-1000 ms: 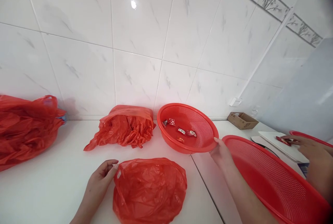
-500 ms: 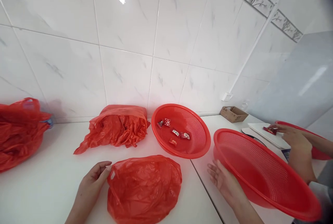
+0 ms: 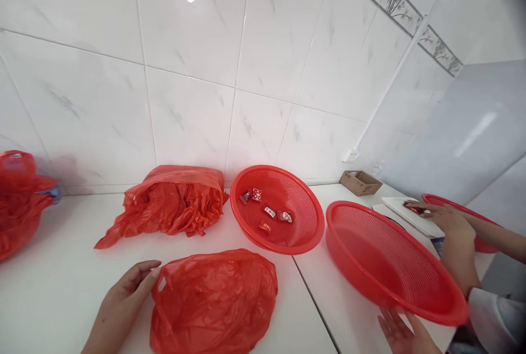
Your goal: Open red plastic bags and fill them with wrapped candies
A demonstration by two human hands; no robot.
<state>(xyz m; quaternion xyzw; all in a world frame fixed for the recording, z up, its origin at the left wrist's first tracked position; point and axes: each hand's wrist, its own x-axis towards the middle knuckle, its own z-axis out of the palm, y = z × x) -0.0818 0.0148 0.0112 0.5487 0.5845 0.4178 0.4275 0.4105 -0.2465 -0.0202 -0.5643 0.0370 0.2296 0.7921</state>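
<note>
Between thumb and forefinger, my left hand [image 3: 123,299] pinches the edge of a red plastic bag [image 3: 217,299]. The bag lies on the white table with its mouth spread open. My right hand [image 3: 400,329] is at the lower right, fingers apart and palm turned up. It is by the underside of the near rim of a large red mesh basket [image 3: 370,283]; whether it bears any weight is unclear. Behind the bag, a second red basket [image 3: 302,239] holds several small wrapped packets, among them an orange-red packet [image 3: 265,227].
A red bundle of plastic bags [image 3: 172,200] sits by the tiled wall, and more red bags [image 3: 18,206] lie far left. A small cardboard box [image 3: 360,183] stands at back right. A co-worker's hand [image 3: 447,220] holds a packet over a white scale [image 3: 411,217].
My right hand has moved from the large basket's left side to below its near rim. That basket's near end has shifted left and up. My left hand still holds the bag.
</note>
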